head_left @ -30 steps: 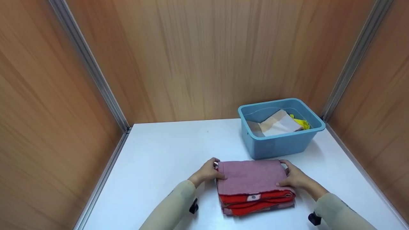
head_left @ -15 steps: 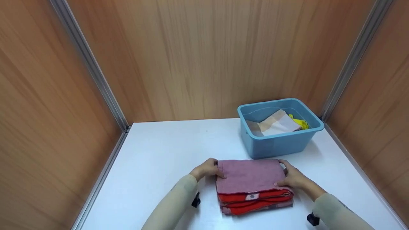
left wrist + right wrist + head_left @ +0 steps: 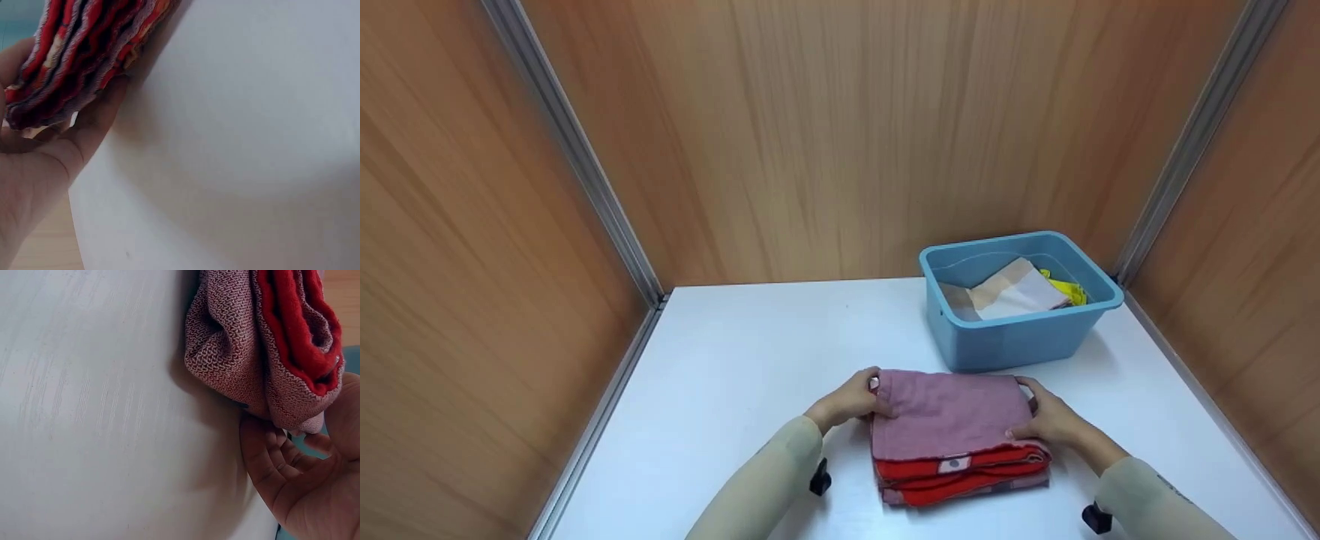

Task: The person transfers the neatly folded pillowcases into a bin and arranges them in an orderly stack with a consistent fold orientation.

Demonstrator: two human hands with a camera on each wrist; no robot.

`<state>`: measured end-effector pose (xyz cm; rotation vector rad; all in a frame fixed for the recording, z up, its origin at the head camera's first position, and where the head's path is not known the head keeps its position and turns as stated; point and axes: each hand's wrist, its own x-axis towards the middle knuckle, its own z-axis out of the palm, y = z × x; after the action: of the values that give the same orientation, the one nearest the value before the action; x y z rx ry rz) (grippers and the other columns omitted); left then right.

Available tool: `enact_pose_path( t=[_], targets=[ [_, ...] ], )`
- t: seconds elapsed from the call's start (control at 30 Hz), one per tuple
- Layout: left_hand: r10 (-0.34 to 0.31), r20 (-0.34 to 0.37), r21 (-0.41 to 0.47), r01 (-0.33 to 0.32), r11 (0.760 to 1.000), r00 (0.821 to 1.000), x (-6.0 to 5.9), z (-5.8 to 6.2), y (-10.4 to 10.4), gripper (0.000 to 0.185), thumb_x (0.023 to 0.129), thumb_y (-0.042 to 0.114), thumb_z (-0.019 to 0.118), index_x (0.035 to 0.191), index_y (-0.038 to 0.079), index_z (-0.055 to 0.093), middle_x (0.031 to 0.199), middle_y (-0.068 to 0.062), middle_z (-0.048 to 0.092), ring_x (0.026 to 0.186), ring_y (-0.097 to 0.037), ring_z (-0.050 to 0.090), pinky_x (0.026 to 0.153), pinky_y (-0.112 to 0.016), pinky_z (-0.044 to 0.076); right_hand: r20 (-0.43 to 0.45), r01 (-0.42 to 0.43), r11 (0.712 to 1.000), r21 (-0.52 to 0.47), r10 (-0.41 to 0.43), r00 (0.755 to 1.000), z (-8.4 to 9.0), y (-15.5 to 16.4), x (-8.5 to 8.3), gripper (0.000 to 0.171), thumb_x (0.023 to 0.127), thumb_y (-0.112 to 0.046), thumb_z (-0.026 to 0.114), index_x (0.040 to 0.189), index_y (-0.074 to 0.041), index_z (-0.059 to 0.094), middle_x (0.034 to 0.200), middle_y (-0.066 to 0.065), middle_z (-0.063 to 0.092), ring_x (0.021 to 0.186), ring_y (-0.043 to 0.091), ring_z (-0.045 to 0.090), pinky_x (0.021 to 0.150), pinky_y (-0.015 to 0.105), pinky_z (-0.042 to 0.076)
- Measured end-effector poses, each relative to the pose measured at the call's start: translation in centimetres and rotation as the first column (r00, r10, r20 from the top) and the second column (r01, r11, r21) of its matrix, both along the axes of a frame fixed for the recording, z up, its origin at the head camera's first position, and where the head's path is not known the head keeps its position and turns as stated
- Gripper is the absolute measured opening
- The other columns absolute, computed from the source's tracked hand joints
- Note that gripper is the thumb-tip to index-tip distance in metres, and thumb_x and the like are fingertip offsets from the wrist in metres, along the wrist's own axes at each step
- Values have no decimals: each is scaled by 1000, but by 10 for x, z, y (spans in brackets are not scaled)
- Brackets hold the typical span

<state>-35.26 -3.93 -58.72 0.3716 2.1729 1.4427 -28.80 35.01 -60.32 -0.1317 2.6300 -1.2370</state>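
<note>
A thick folded towel, mauve on top with red layers and a small white patch at the front edge, lies on the white table. Its left far corner is gripped by my left hand, thumb on the top face. In the left wrist view, the fingers curl against the stacked striped edges of the towel. My right hand holds the right side, thumb also on top. The right wrist view shows its fingers bent under the rolled mauve and red end of the towel.
Just behind the towel stands a blue plastic bin, holding a beige and white folded cloth and something yellow. Wooden panels with metal corner posts enclose the white table at the back and both sides.
My left hand has shifted slightly, and the towel's far left corner sits a little higher with its top face more creased. The right hand stays almost where it was.
</note>
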Motion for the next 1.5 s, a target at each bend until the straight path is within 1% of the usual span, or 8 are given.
enact_pose_path(
  t=[0.23, 0.43, 0.67, 0.8, 0.9, 1.0, 1.17, 1.5],
  targets=[
    [14, 58, 222, -27, 975, 998, 8, 4, 6, 63, 83, 8, 88, 139, 11, 59, 125, -12, 67, 103, -21, 69, 74, -31, 63, 3, 23, 1000, -8, -23, 1000, -1, -1, 1, 108, 80, -13, 96, 164, 4, 29, 107, 19, 70, 100, 28, 68, 87, 41, 55],
    [55, -34, 326, -41, 944, 998, 16, 18, 15, 44, 80, -5, 87, 118, 5, 67, 115, -6, 69, 103, -18, 69, 87, -33, 64, 19, 42, 999, -10, -42, 999, -2, 0, 2, 108, 82, -14, 95, 164, 2, 28, 107, 18, 68, 98, 26, 65, 86, 38, 53],
    [16, -186, 295, 41, 955, 982, 28, 38, 27, 36, 78, -9, 87, 104, 7, 68, 104, 4, 65, 96, -14, 60, 82, -27, 55, 34, 53, 997, -49, -52, 998, -5, 3, 3, 111, 83, -15, 94, 166, 5, 22, 108, 18, 64, 98, 25, 62, 87, 37, 51],
    [-33, -236, 285, 102, 953, 971, 34, 47, 30, 34, 80, -9, 85, 108, 2, 69, 105, 5, 65, 96, -13, 59, 81, -26, 56, 63, 54, 996, -65, -50, 997, -6, 7, 5, 111, 86, -19, 92, 165, 8, 19, 129, 30, 60, 113, 36, 64, 100, 49, 56],
    [-50, -272, 286, 130, 950, 961, 36, 53, 30, 34, 82, -9, 82, 112, 0, 69, 107, 5, 66, 99, -14, 60, 81, -26, 59, 85, 58, 994, -96, -50, 995, -5, 10, 6, 110, 88, -22, 91, 164, 10, 19, 147, 36, 52, 130, 44, 59, 114, 60, 51],
    [-47, -317, 286, 142, 948, 947, 37, 58, 27, 31, 85, -9, 80, 113, 0, 70, 106, 3, 66, 99, -13, 59, 82, -26, 58, 110, 55, 986, -156, -37, 993, -5, 12, 7, 97, 89, -20, 90, 158, 11, 30, 145, 32, 56, 126, 39, 60, 111, 53, 54],
    [11, -367, 330, 119, 936, 930, 36, 63, 23, 27, 87, -9, 77, 111, -2, 68, 99, 3, 64, 94, -12, 58, 84, -27, 54, 141, 21, 977, -210, 9, 990, -4, 16, 10, 68, 89, -17, 88, 138, 10, 50, 124, 13, 66, 108, 23, 61, 93, 28, 54],
    [143, -304, 421, -2, 907, 942, 21, 49, 9, 28, 88, -9, 76, 113, -2, 67, 101, 4, 64, 88, -14, 59, 79, -29, 56, 125, -54, 960, -275, 91, 988, -3, 9, 18, 84, 88, -11, 88, 148, 15, 36, 144, 27, 57, 133, 35, 57, 106, 27, 47]
  ],
)
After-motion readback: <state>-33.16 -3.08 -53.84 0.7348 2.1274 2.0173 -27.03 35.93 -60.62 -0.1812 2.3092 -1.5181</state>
